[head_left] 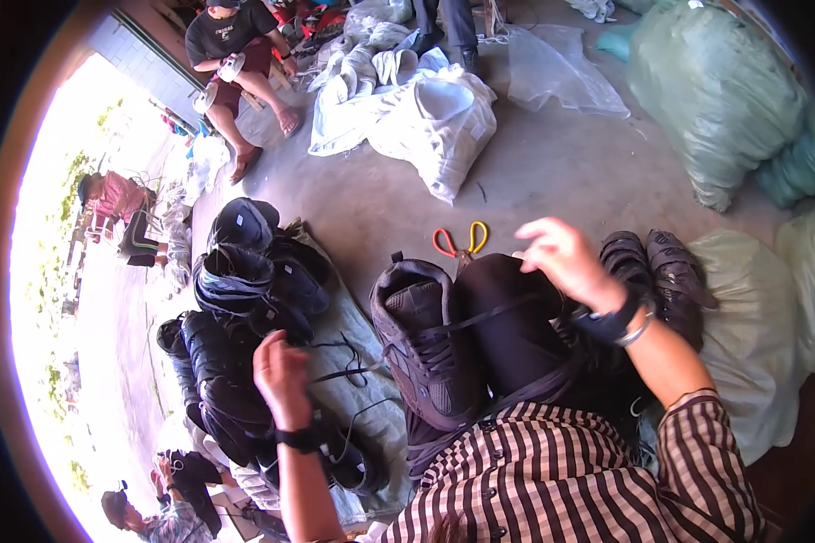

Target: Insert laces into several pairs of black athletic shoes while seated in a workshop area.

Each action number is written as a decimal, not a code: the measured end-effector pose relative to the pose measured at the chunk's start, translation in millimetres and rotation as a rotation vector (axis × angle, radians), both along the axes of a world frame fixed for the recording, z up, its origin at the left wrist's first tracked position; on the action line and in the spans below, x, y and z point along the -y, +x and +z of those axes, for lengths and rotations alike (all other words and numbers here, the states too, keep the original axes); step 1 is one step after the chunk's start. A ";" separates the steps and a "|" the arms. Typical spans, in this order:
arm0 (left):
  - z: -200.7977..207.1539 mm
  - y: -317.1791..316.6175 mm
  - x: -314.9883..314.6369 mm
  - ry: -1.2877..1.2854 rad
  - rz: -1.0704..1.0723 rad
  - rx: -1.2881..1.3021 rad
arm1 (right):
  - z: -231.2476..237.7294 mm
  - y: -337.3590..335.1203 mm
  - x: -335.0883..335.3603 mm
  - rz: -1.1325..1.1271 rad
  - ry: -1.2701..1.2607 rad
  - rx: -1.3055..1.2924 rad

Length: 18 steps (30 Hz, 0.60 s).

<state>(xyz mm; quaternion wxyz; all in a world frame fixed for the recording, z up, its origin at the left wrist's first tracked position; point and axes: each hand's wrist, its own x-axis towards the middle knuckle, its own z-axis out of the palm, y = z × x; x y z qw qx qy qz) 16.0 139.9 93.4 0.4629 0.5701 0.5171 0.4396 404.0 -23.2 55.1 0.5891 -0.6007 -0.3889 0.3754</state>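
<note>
On my lap rests a dark grey lace-up shoe (422, 344), its opening facing away from me and its toe towards my body. From its left side a dark shoelace (342, 373) stretches to my left hand (282, 376), whose curled fingers close on it. Another length of lace (507, 314) crosses my dark-clad knee towards my right hand (566, 262), raised above the knee. That hand's fingers are partly bent, with the forefinger stretched out; its grip on the lace is mostly hidden. Scissors (463, 246) with red and yellow handles lie beyond my knee.
Several dark shoes (235, 281) are piled on a sheet (353, 317) at my left. More dark shoes (656, 262) stand by my right knee. Pale sacks (743, 308) and a green bag (715, 90) fill the right. Ahead lies a white sack (435, 122); a seated person (235, 45) handles shoes.
</note>
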 end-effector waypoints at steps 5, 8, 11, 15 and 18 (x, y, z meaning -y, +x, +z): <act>-7.8 83.3 53.9 0.016 -0.369 0.081 | 25.0 -70.0 -20.2 0.237 0.042 0.427; -13.7 80.2 64.6 -0.068 -0.346 0.104 | 26.1 -75.0 -14.4 0.261 0.025 0.535; -19.3 68.1 68.2 -0.241 -0.454 0.107 | 16.2 -79.6 -15.2 0.197 0.125 0.627; -16.3 63.4 65.9 -0.336 -0.487 -0.027 | 15.8 -81.4 -19.0 0.230 0.029 0.667; -21.6 65.0 68.3 -0.334 -0.522 -0.011 | 20.2 -85.5 -20.6 0.224 -0.009 0.653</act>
